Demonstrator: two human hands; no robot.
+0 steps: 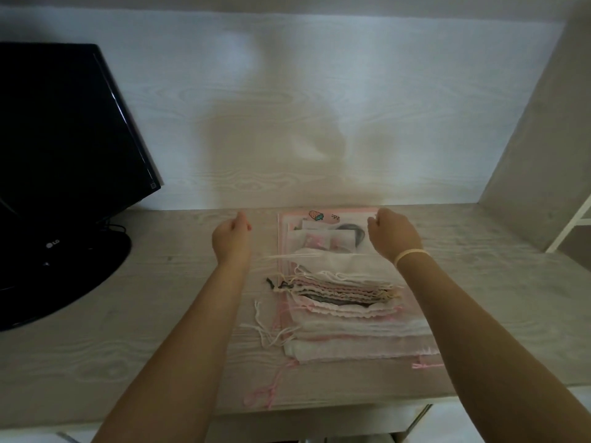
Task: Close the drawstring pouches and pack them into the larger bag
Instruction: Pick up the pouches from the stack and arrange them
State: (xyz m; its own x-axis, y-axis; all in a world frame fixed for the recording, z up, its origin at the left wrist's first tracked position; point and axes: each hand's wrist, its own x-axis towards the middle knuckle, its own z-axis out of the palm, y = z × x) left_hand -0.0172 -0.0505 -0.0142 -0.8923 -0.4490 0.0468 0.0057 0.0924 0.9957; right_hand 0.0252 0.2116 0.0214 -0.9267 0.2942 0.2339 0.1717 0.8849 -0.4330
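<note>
Pouch (332,260) | long axis 9-to-3 between your grips | left grip (232,236), right grip (391,233) curled, seemingly pinching its drawstring (287,256) | pull apart.

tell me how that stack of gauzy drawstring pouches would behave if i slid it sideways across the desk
The stack of pouches looks thin, sheer and limp, so it would probably shear and fan out rather than move as one block. Its loose cords trailing onto the desk would likely drag or snag. It seems light for its footprint.
</note>
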